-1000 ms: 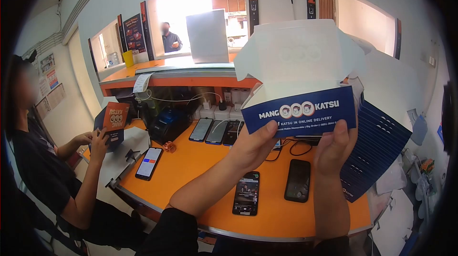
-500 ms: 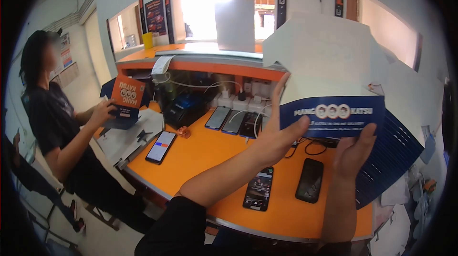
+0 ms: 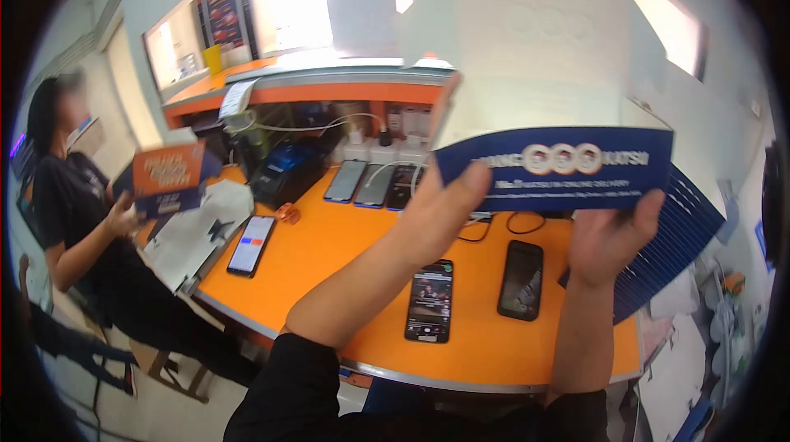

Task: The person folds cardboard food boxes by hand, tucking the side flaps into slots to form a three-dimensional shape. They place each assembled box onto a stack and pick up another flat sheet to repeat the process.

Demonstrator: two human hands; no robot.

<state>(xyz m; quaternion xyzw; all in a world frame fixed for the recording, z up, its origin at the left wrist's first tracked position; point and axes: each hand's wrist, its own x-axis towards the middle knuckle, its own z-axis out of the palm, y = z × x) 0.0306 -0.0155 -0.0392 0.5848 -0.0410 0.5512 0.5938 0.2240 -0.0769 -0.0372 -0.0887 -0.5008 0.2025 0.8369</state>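
Observation:
My left hand (image 3: 440, 203) grips the left side of a paper takeout box (image 3: 568, 169), its thumb lying on the blue front panel printed "KATSU". The box is partly folded, with its white inner side and tall back flap facing me. My right hand (image 3: 611, 240) holds the same box from below at its right end, thumb up against the front panel. Behind and right of my right hand lies a stack of flat blue boxes (image 3: 675, 236). Below the box, two phones lie on the orange table: one with a lit screen (image 3: 429, 302), one dark phone (image 3: 520, 281).
At the left a co-worker (image 3: 82, 187) holds an orange and blue box (image 3: 169, 179). A phone (image 3: 251, 246), a blue-black printer (image 3: 292, 170) and several charging phones (image 3: 346, 181) with white cables are on the table (image 3: 329, 253). White cardboard sheets (image 3: 202, 228) lie by the left edge.
The camera view has shifted, so the table sits further left and higher. The box is still in both my hands, now nearer and higher. The co-worker's box has turned and tilted.

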